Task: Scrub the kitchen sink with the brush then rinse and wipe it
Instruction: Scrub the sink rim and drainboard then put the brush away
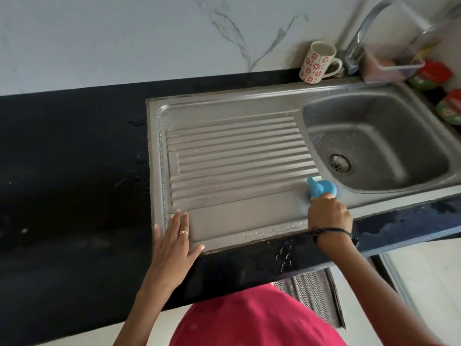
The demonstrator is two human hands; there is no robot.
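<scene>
A steel sink (249, 216) with a ribbed drainboard on the left and a bowl (389, 116) with a round drain (339, 164) on the right is set into a black counter. My right hand (329, 214) grips a blue brush (320, 187) and holds it down on the drainboard's near right corner, beside the bowl's rim. My left hand (174, 236) rests flat, fingers straight, on the near left corner of the drainboard. Soapy droplets lie along the sink's near edge.
A flowered mug (316, 62) stands behind the sink by the tap (359, 43). A plastic holder (391, 66) and red-green packets (434, 74) sit at the back right. The black counter (69, 171) stretches left, wet at its front edge. A patterned mat (314, 293) lies on the floor.
</scene>
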